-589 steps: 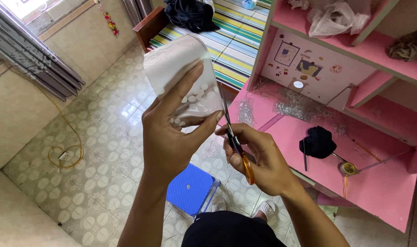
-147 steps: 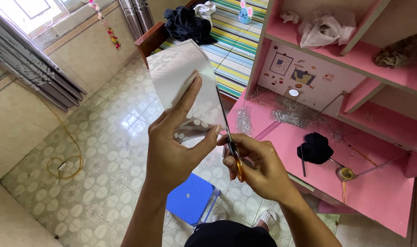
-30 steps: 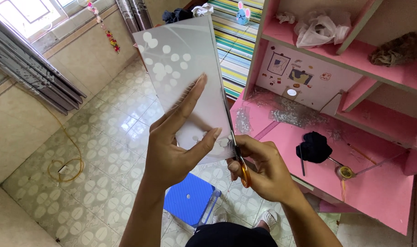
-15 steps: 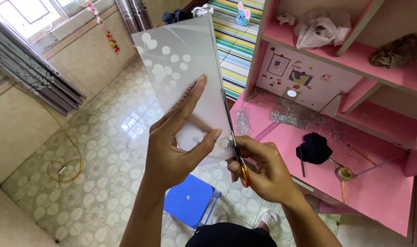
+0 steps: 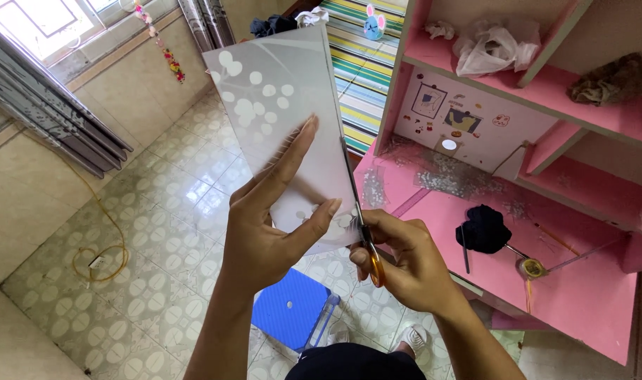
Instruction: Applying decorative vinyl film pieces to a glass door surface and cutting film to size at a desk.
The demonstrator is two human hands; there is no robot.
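The left hand [image 5: 264, 239] is holding a sheet [image 5: 285, 119] up over the floor, to the left of the pink desk [image 5: 588, 295]. The sheet is translucent and grey-white, printed with pale round spots, and it is standing nearly upright with its far edge tilting away. The fingers are lying flat and extended along its near face while the thumb [image 5: 314, 225] is pressing its lower part from the right, so the sheet is being pinched between thumb and fingers.

The right hand [image 5: 405, 264] is gripping scissors [image 5: 359, 218] with an orange handle, its fingers curled tight around the loops. The blades are pointing up and away along the sheet's right edge, touching it just beside the left thumb. Whether the blades are parted or closed cannot be told.

Below the hands, a blue stool [image 5: 293, 317] is standing on the patterned tiled floor [image 5: 159, 232]. On the desk to the right, a black cloth [image 5: 484, 229] is lying near a small roll of tape [image 5: 530, 267], and glittery scraps [image 5: 447, 179] are scattered at the far side. A white plastic bag [image 5: 493, 46] and a brown bundle [image 5: 609, 77] are sitting on the shelf above. A striped mat [image 5: 366, 77] is lying far behind the sheet.
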